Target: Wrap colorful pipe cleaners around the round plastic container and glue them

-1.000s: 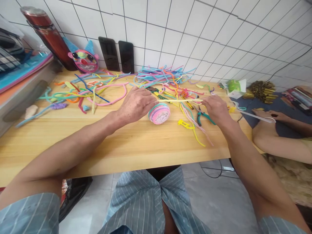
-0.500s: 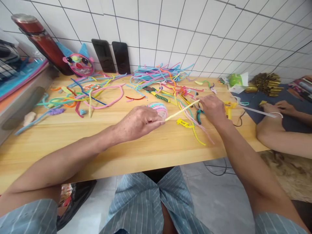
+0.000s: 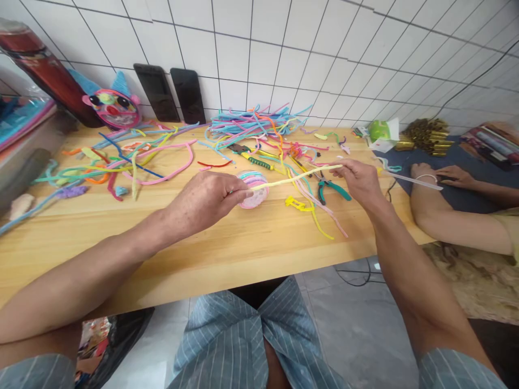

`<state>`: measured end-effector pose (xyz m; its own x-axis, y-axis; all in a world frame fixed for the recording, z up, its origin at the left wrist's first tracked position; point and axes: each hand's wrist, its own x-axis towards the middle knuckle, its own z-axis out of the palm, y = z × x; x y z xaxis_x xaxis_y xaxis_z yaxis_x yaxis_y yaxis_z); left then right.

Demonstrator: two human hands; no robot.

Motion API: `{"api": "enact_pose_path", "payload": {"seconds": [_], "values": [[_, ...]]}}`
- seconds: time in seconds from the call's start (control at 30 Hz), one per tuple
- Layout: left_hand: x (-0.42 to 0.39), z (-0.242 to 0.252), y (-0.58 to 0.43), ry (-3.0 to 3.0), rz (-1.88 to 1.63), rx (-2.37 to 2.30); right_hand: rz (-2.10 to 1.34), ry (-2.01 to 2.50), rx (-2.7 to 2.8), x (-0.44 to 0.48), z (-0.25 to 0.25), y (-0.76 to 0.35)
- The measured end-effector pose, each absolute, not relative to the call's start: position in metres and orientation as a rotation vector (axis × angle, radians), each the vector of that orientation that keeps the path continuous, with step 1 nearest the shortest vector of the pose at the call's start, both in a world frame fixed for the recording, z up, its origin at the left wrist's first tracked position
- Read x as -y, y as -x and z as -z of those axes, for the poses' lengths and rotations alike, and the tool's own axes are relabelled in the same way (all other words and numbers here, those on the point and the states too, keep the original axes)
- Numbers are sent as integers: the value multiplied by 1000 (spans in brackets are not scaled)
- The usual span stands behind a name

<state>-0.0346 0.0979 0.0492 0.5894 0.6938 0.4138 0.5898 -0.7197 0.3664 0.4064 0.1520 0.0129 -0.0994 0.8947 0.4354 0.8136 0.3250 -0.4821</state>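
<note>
A pale yellow pipe cleaner (image 3: 294, 179) is stretched between my two hands above the table. My left hand (image 3: 211, 197) pinches its left end, and my right hand (image 3: 357, 178) pinches the other end. Under the left part of the pipe cleaner lies a round, clear piece banded in pink and turquoise (image 3: 254, 200), partly hidden by my left fingers. Teal-handled pliers (image 3: 333, 190) rest just left of my right hand. Below the pipe cleaner are a bent yellow piece (image 3: 299, 203) and loose pink and yellow strands.
Pipe cleaners (image 3: 255, 123) are heaped by the wall, with green-and-yellow pliers (image 3: 253, 158) before them. A pink animal-face craft (image 3: 114, 108), two phones (image 3: 188, 97) and a red flask (image 3: 44, 70) stand at left. Another person's hands (image 3: 456, 175) are at right.
My hands have moved farther apart, and more of the pipe cleaner shows between them. My right hand has uncovered the teal-handled pliers. The view has shifted slightly right.
</note>
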Motion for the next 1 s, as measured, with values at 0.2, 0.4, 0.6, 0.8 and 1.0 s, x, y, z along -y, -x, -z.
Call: {"api": "enact_pose_path", "payload": {"seconds": [0.2,0.4,0.6,0.8,1.0], "values": [[-99,-52,44,-2765,-614,-1059,-717,1421,1672,-134,-22,-400],[-89,-61,40,-2639,-657,-1062,-829,1311,1475,-131,-45,-403],[-104,-56,43,-2554,-736,-1106,-811,1265,1440,-138,-53,-397],[-118,-66,48,-2486,-525,-1462,-821,1232,1380,-139,-54,-385],[-112,-83,45,-2402,-465,-1706,-683,1293,1358,-136,-62,-371]]}}
